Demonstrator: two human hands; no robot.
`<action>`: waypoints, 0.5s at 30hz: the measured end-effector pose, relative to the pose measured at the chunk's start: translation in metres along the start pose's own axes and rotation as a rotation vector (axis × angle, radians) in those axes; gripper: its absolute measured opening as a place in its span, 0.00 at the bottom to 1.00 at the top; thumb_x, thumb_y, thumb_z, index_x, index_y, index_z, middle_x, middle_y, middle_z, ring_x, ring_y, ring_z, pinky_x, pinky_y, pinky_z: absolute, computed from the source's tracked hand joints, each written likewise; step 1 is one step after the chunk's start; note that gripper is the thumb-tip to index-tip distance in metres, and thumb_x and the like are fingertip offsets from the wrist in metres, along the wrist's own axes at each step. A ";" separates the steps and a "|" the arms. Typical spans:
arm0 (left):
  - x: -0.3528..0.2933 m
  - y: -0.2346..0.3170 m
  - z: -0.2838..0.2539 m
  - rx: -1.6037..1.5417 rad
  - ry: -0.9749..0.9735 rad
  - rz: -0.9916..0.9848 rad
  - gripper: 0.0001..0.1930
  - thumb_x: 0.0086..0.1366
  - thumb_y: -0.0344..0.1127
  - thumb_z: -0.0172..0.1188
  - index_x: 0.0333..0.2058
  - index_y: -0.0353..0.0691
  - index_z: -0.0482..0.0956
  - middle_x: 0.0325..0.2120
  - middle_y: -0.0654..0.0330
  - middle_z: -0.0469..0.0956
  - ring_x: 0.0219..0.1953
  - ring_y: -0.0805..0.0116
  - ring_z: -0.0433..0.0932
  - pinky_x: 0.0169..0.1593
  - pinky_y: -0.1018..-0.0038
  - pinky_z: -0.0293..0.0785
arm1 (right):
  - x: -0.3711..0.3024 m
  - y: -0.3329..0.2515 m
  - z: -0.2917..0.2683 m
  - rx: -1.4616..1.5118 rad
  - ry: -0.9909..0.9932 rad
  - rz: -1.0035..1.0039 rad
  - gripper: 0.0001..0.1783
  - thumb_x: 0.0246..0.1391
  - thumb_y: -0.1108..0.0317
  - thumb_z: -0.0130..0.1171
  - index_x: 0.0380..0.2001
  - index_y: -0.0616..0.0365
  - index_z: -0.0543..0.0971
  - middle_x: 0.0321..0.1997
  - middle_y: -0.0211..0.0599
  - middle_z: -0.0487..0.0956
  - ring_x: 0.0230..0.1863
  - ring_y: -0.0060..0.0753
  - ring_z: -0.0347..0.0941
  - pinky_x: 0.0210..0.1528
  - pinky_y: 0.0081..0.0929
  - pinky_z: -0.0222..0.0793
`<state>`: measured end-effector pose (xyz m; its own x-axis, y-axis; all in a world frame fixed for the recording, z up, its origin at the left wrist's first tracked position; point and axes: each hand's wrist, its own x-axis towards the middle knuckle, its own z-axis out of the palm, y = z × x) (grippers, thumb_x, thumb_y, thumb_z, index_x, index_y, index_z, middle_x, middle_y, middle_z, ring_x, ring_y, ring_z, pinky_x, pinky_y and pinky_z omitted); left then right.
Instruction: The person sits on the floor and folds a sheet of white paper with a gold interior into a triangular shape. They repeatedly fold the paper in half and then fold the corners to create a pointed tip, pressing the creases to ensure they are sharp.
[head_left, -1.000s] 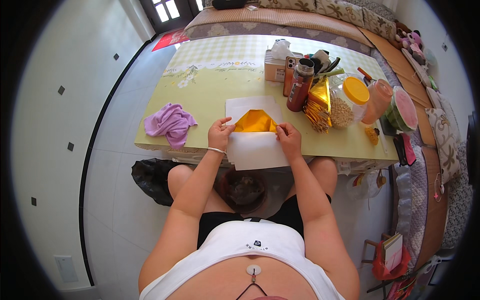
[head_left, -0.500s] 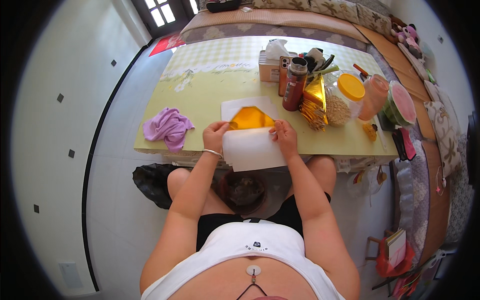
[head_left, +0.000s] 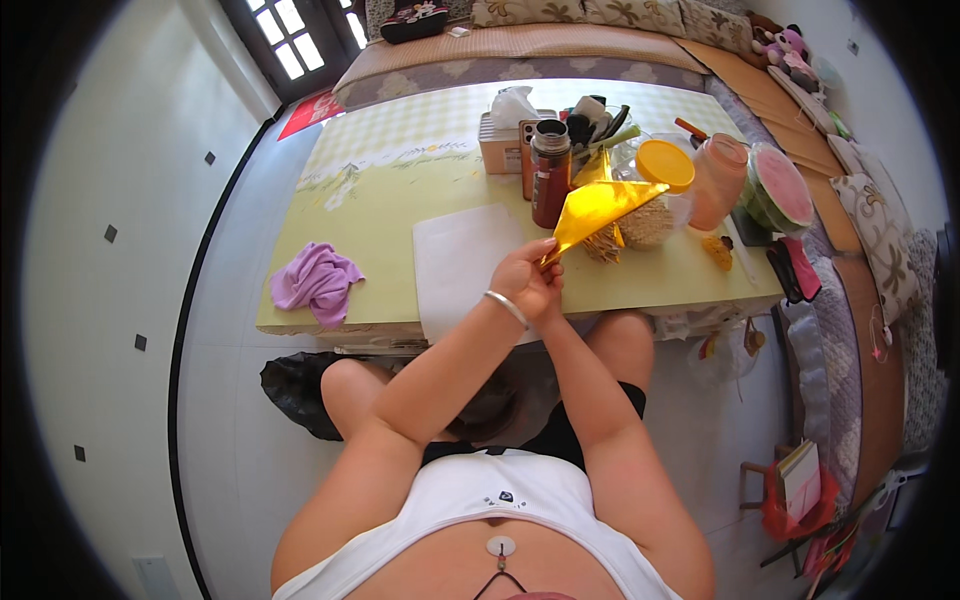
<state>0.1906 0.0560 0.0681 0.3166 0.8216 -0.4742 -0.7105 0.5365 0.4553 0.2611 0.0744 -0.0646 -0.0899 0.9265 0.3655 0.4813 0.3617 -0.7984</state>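
Note:
A shiny gold foil sheet (head_left: 598,212), rolled or folded to a cone-like shape, stands up from the table with its narrow end down. My left hand (head_left: 522,275), a silver bangle on its wrist, is closed on that narrow end. Right below and beside it, my right hand (head_left: 547,303) is partly covered by the left one; its fingertips appear to pinch the same end. White paper sheets (head_left: 462,262) lie flat under and left of my hands. Behind the foil stands a bundle of folded gold pieces (head_left: 604,243), partly hidden.
A dark red thermos (head_left: 551,180), a phone (head_left: 526,150), a tissue box (head_left: 499,150), a yellow-lidded jar (head_left: 665,165), a pink jar (head_left: 718,165) and a cut watermelon (head_left: 780,190) crowd the right back. A purple cloth (head_left: 318,283) lies at the left.
The gold sheet, held spread between my separated hands over the paper, is now a raised cone shape further right. My left hand has crossed over to my right hand. The view has shifted slightly.

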 end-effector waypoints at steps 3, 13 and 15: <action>0.032 -0.018 0.011 -0.117 -0.047 -0.050 0.04 0.67 0.34 0.59 0.34 0.45 0.73 0.24 0.65 0.68 0.27 0.67 0.66 0.33 0.71 0.63 | -0.002 0.004 0.006 0.056 0.008 0.031 0.08 0.61 0.67 0.57 0.41 0.57 0.77 0.33 0.36 0.82 0.34 0.35 0.80 0.38 0.30 0.75; 0.092 -0.030 0.038 -0.110 0.060 -0.081 0.06 0.67 0.38 0.62 0.31 0.47 0.76 0.21 0.69 0.75 0.24 0.71 0.69 0.28 0.74 0.64 | 0.002 0.044 0.044 0.796 -0.020 0.251 0.09 0.62 0.64 0.59 0.42 0.55 0.76 0.35 0.30 0.81 0.34 0.30 0.78 0.39 0.30 0.75; 0.099 -0.024 0.043 -0.026 0.080 -0.076 0.06 0.66 0.38 0.64 0.33 0.46 0.78 0.24 0.68 0.79 0.23 0.74 0.70 0.27 0.77 0.65 | -0.002 0.049 0.044 1.001 -0.068 0.241 0.11 0.63 0.64 0.58 0.46 0.55 0.74 0.37 0.28 0.78 0.36 0.27 0.75 0.40 0.29 0.73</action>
<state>0.2661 0.1323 0.0429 0.3197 0.7602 -0.5656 -0.7026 0.5907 0.3968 0.2464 0.0954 -0.1259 -0.1514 0.9785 0.1401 -0.4509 0.0577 -0.8907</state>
